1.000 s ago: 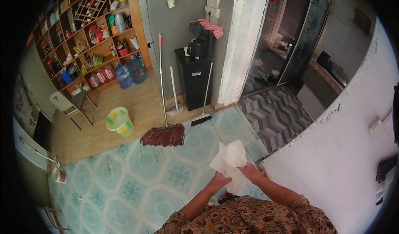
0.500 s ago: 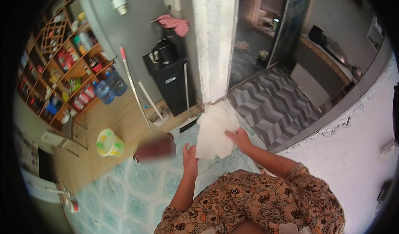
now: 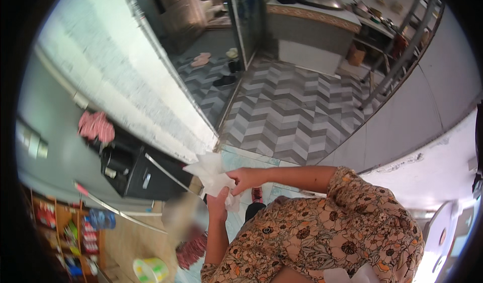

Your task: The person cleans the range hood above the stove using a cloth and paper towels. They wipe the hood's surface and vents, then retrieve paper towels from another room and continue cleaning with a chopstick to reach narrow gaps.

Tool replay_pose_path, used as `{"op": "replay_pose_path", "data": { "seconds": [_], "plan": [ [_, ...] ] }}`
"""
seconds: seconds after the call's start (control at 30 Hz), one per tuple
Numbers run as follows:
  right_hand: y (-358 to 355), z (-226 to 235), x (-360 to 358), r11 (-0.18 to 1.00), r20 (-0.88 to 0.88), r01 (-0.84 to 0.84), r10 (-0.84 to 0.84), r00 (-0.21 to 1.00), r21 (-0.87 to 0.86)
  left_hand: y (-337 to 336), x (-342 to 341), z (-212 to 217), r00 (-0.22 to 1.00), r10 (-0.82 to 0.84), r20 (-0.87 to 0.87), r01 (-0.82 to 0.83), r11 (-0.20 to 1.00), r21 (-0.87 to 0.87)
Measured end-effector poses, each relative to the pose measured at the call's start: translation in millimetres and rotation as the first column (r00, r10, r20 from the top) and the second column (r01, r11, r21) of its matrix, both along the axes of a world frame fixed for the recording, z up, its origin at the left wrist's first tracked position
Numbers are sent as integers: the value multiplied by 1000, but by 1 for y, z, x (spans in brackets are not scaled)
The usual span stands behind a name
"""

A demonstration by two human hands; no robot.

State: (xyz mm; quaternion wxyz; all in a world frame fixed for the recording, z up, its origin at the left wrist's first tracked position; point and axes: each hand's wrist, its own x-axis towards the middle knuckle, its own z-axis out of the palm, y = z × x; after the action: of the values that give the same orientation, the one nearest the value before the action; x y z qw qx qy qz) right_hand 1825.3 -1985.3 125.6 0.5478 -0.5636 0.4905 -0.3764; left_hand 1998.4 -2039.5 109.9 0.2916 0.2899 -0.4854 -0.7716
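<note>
A crumpled white paper towel (image 3: 209, 172) is held in front of my chest, above the floor. My right hand (image 3: 243, 178) pinches its right edge. My left hand (image 3: 218, 206) grips it from below, with a small white scrap showing beside the fingers. Both forearms come out of floral patterned sleeves at the bottom of the view.
A white pillar (image 3: 126, 87) stands to the left, with a black cabinet (image 3: 132, 172) and a pink cloth (image 3: 95, 126) beside it. A mop (image 3: 193, 248) and a yellow-green bucket (image 3: 150, 270) sit on the floor below. A grey chevron floor (image 3: 292, 112) leads to a kitchen counter (image 3: 312, 21).
The view has swung right and rolled, so the shelves and mop slid to the lower left and the chevron floor fills the middle. The paper towel went from spread flat to bunched between both hands.
</note>
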Motion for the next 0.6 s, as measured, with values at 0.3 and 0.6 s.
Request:
{"op": "replay_pose_path", "data": {
  "seconds": [0.3, 0.6],
  "plan": [
    [-27, 1, -234, 694, 541, 613, -703, 461, 379, -127, -231, 10, 911, -405, -78, 412, 884, 222],
    [42, -27, -455, 267, 655, 830, -741, -149, 490, -134, -455, 11, 863, -504, -22, 471, 789, 394]
  ]
}}
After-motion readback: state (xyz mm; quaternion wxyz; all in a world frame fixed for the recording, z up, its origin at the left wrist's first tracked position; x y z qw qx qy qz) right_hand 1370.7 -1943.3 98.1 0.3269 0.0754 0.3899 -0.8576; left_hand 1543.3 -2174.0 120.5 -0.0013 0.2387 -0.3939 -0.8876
